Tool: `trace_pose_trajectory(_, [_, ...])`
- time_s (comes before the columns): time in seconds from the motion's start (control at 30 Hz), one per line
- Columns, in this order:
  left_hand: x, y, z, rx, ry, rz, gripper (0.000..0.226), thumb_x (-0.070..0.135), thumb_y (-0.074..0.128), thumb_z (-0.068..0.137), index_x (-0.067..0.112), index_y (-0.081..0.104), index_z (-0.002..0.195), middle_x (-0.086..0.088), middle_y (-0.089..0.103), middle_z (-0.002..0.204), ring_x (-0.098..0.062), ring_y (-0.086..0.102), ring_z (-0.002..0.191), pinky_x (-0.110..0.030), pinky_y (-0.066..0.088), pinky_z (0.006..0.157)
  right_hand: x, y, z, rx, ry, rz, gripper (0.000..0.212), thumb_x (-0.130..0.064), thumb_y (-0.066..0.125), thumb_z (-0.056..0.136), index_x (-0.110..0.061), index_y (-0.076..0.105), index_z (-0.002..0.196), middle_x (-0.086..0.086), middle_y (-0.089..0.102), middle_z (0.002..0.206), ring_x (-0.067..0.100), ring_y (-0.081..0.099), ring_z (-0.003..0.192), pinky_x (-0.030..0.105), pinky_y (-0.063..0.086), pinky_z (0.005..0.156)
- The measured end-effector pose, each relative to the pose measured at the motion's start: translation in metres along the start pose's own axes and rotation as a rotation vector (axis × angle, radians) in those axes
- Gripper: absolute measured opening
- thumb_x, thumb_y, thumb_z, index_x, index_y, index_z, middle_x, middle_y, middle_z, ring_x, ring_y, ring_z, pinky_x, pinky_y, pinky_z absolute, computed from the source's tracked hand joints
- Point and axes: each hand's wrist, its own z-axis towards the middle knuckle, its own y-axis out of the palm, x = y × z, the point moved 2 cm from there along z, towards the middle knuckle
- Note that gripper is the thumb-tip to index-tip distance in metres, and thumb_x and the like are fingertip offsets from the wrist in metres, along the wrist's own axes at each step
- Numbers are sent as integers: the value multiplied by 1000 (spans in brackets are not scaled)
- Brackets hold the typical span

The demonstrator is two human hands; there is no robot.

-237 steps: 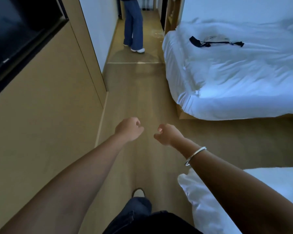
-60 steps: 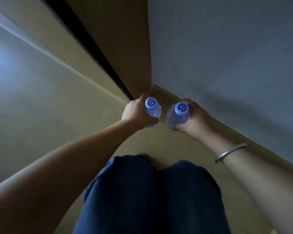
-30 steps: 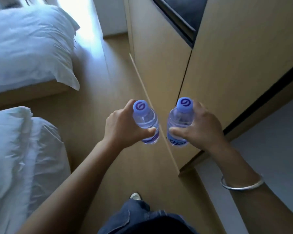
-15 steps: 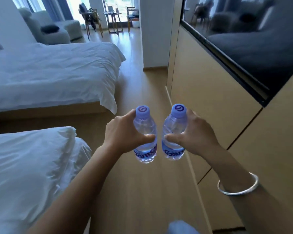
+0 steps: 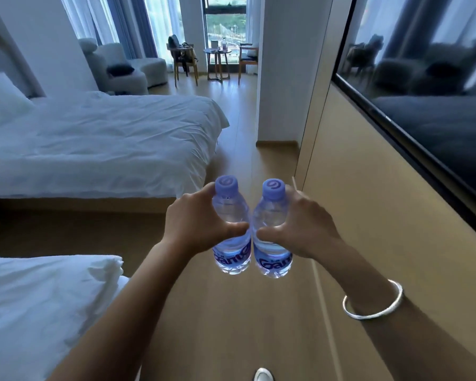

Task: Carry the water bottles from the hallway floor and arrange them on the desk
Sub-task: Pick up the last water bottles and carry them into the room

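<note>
A person stood in a hotel room, both bare arms stretched forward, carrying two small water bottles upright above the wooden floor (image 5: 231,325). The left hand (image 5: 195,224) gripped the left bottle (image 5: 231,235) around its middle, fingers wrapped behind it and thumb across the front. The right hand (image 5: 305,229) gripped the right bottle (image 5: 272,237) the same way. The two bottles were held side by side, so close that their clear bodies appeared to touch. Each had a pale purple cap with a swirl mark and a blue label low on the body, and each looked full of water. A silver bangle (image 5: 374,303) circled the right wrist.

To the left was a bed (image 5: 94,144) with rumpled white bedding, and the corner of a second white bed (image 5: 39,312) showed nearer, at the lower left. To the right ran a light wooden wall panel (image 5: 368,215) with a dark wall-mounted screen (image 5: 423,92) that mirrored the room. Far ahead, by a bright window, stood a pale armchair (image 5: 121,67), two wooden chairs and a small round table (image 5: 217,55). The toe of a white shoe (image 5: 263,375) showed at the bottom edge.
</note>
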Motion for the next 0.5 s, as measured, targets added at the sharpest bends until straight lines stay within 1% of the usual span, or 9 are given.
trace_pose_trajectory(0.07, [-4, 8, 33, 22, 3, -1, 74, 78, 46, 42, 36, 59, 101, 10, 70, 85, -18, 66, 82, -25, 38, 65, 4, -4, 36, 0, -18, 0, 58, -50, 71, 55, -41, 47, 106, -14, 49, 89, 11, 50, 78, 16, 30, 56])
trace_pose_trajectory(0.13, [-8, 17, 63, 48, 3, -9, 71, 77, 47, 42, 35, 59, 97, 11, 68, 79, -18, 66, 79, -24, 35, 63, 8, -7, 71, -4, -31, -10, 58, -51, 71, 55, -41, 46, 106, -14, 50, 91, 11, 50, 78, 19, 31, 57])
trace_pose_trajectory(0.2, [-12, 24, 90, 57, -12, -24, 71, 79, 45, 40, 36, 59, 95, 13, 64, 74, -18, 65, 78, -24, 35, 63, 11, -8, 102, -6, -40, -37, 58, -51, 71, 55, -39, 47, 106, -14, 48, 89, 11, 49, 78, 18, 30, 56])
trace_pose_trajectory(0.3, [-21, 34, 130, 50, -21, -30, 73, 78, 46, 40, 36, 60, 98, 11, 69, 80, -16, 65, 80, -24, 37, 63, 14, -6, 145, -16, -41, -39, 56, -51, 71, 55, -40, 47, 104, -14, 49, 89, 11, 50, 78, 22, 32, 59])
trace_pose_trajectory(0.33, [-25, 36, 143, 42, -21, -26, 72, 77, 48, 41, 35, 61, 99, 10, 70, 81, -17, 66, 80, -24, 37, 63, 15, -5, 159, -18, -36, -29, 52, -51, 71, 55, -41, 46, 99, -15, 49, 88, 10, 50, 78, 23, 33, 60])
trace_pose_trajectory(0.4, [-32, 42, 170, 39, -18, -25, 67, 72, 54, 43, 34, 62, 98, 8, 71, 81, -18, 66, 80, -24, 36, 63, 17, -3, 187, -17, -33, -17, 46, -52, 71, 54, -44, 42, 88, -19, 48, 84, 8, 50, 76, 22, 33, 59])
trace_pose_trajectory(0.43, [-36, 45, 184, 45, -16, -24, 66, 70, 55, 43, 33, 62, 98, 6, 71, 81, -20, 66, 80, -24, 36, 63, 18, -1, 202, -16, -34, -15, 45, -53, 71, 53, -44, 41, 86, -19, 49, 83, 8, 50, 76, 22, 33, 58])
trace_pose_trajectory(0.5, [-46, 53, 213, 40, -22, -18, 65, 69, 57, 43, 33, 62, 97, 5, 72, 83, -22, 66, 82, -25, 36, 64, 19, 3, 231, -14, -36, -15, 48, -53, 71, 54, -44, 41, 90, -17, 51, 87, 8, 51, 77, 22, 34, 59])
